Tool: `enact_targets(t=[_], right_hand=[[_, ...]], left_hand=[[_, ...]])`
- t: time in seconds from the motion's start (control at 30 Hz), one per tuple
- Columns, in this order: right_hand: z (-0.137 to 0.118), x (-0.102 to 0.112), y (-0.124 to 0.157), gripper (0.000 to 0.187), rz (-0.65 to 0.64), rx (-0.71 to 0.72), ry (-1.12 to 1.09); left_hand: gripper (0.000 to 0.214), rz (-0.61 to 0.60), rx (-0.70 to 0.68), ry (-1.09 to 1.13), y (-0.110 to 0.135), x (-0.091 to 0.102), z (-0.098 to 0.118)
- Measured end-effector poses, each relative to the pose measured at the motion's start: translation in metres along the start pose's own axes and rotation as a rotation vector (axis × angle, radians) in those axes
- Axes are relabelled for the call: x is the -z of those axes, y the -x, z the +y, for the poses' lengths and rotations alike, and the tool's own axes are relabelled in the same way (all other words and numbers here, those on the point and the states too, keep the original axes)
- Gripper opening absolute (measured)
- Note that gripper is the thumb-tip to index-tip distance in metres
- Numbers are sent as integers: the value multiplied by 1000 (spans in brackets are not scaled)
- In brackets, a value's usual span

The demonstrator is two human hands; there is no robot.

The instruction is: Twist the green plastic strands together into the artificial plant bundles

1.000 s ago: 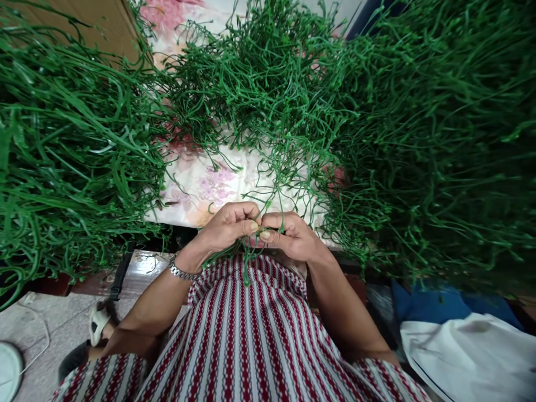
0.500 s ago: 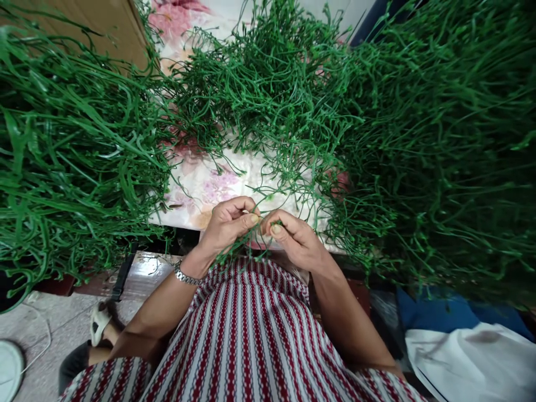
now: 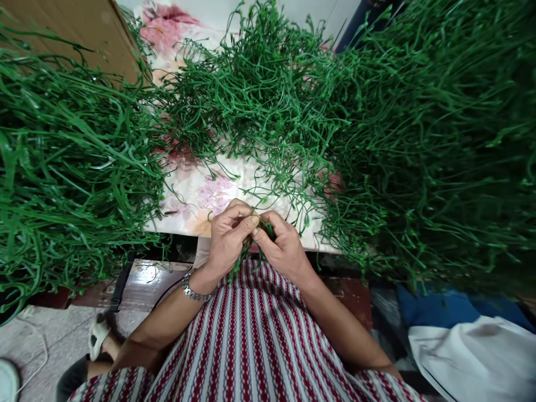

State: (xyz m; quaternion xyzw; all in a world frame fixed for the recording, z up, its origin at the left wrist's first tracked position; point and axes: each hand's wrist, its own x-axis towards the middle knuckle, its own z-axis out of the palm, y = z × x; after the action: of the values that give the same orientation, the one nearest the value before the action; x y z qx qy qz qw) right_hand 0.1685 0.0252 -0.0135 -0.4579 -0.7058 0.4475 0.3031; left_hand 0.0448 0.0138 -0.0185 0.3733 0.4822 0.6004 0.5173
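My left hand and my right hand meet at the table's front edge, above my lap. Thumb and fingers of both are pinched together on thin green artificial plant stems, whose ends hang below the hands. The fingertips nearly touch, and they hide the spot where the stems are gripped. Just beyond my hands, loose stems of the same kind lie scattered on the flowered tablecloth.
Large heaps of green stems rise at the left, the back and the right. A cardboard box stands at the back left. White cloth lies at lower right. Another person's shoe shows at lower left.
My right hand has moved left, closing the gap to my left hand, so the fingertips now come together. The view has shifted slightly.
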Motion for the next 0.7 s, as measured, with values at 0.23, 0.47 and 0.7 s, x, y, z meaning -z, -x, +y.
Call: enact_targets(t=[0.23, 0.47, 0.7], right_hand=[[2, 2, -2, 14, -17, -25, -156], [11, 4, -10, 24, -166, -171, -543], [12, 5, -17, 26, -147, -128, -574]], left_hand=[[17, -54, 169, 223, 0, 2, 4], [11, -125, 237, 419, -3, 4, 7], [17, -219, 376, 474, -12, 11, 8]])
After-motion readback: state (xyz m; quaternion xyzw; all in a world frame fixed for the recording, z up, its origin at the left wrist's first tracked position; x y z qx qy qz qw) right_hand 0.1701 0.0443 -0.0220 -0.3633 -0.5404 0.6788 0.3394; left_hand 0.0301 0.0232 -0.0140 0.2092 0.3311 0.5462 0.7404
